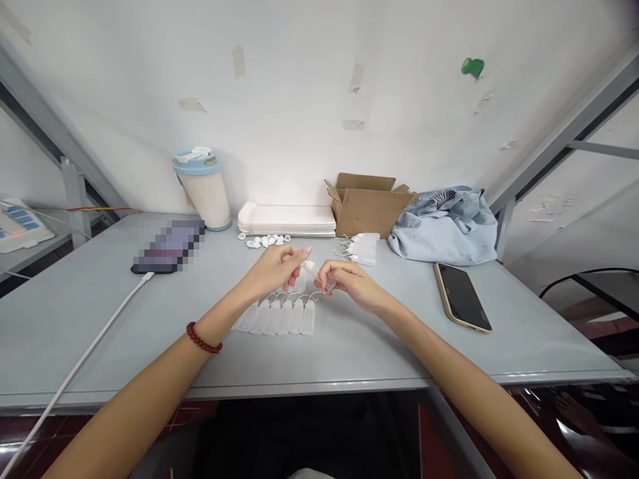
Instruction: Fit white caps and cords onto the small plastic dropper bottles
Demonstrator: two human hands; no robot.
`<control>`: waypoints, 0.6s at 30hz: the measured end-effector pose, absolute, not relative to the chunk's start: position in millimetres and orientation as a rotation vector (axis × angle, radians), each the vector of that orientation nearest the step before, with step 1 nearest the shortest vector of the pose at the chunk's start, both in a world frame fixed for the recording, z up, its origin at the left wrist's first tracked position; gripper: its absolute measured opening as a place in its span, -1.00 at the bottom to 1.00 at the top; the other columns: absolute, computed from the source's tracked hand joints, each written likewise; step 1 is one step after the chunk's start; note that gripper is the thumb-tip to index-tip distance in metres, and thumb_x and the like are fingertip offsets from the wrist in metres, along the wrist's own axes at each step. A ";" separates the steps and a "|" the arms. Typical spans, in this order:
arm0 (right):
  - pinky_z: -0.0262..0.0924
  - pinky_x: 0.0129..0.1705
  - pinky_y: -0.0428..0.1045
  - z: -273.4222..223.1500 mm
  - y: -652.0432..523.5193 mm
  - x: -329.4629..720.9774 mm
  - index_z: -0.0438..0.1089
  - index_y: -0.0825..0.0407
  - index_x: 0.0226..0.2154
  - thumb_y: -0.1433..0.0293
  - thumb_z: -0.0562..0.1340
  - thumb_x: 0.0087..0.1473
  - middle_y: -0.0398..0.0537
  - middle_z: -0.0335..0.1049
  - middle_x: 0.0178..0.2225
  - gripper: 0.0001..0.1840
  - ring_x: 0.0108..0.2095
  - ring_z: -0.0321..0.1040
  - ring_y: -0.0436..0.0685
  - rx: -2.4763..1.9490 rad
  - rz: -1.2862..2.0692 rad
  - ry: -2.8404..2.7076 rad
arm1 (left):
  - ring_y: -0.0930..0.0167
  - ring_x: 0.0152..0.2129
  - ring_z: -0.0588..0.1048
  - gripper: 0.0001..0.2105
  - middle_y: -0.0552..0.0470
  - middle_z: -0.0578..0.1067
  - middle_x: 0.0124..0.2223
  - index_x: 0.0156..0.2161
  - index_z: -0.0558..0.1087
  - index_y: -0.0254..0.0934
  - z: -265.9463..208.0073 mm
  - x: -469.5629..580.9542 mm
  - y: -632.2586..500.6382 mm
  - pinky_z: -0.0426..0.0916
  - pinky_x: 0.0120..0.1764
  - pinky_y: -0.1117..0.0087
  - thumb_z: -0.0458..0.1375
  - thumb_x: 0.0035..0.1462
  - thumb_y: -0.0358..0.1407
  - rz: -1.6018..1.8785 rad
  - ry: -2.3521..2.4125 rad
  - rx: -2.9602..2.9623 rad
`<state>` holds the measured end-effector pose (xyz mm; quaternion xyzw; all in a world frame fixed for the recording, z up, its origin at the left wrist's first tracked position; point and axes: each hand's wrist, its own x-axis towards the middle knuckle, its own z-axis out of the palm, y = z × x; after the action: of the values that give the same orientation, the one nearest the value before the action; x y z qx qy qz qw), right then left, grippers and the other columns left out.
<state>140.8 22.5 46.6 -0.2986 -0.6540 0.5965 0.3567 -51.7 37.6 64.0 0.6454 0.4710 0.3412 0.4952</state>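
Note:
My left hand (277, 266) and my right hand (349, 281) meet over the middle of the desk. Between them is a small translucent bottle (311, 269) with a white top. The right fingers are closed around its body, while the left thumb and fingertips pinch at its top end; what exactly they grip there is too small to tell. Just below lies a row of several translucent flat bottles (282, 318), with thin white strings at their upper ends. Further right is another bunch of bottles (368, 249) with strings. Several small white caps (269, 241) lie scattered behind the left hand.
Along the wall stand a cream tumbler (204, 196), a stack of white trays (289, 221), an open cardboard box (372, 209) and a light blue cloth (444, 233). A phone (463, 297) lies right; another phone (172, 246) with a white cable (90, 342) lies left.

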 end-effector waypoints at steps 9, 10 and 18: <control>0.11 -0.35 -0.05 47.4 21.6 140.9 0.34 0.06 -0.54 0.46 0.04 0.03 -0.13 0.27 -0.50 -0.78 -0.42 0.19 0.01 -0.757 1.553 -1.693 | 0.50 -0.66 0.32 -0.68 0.09 0.35 -0.56 -0.52 0.39 -0.29 65.7 -56.7 37.1 0.23 -0.63 0.49 0.17 0.05 -0.06 0.688 0.995 1.661; 0.11 -0.35 -0.05 47.5 21.5 140.9 0.34 0.06 -0.53 0.45 0.04 0.04 -0.13 0.26 -0.50 -0.78 -0.42 0.19 0.02 -0.760 1.552 -1.683 | 0.48 -0.62 0.35 -0.70 0.07 0.38 -0.51 -0.47 0.43 -0.29 66.4 -57.7 37.4 0.27 -0.59 0.48 0.17 0.06 -0.07 0.683 0.972 1.671; 0.12 -0.38 -0.04 47.1 22.8 141.8 0.31 0.06 -0.50 0.40 0.09 0.06 -0.16 0.22 -0.52 -0.84 -0.50 0.14 -0.01 -0.755 1.605 -1.584 | 0.41 -0.43 0.43 -0.74 -0.01 0.48 -0.32 -0.27 0.50 -0.27 69.6 -60.0 36.8 0.38 -0.39 0.41 0.16 0.08 -0.11 0.713 0.929 1.829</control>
<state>141.8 22.8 47.1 -0.2948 -0.6181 0.6264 0.3725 -60.0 36.8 69.6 0.7452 0.3785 0.2904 0.4660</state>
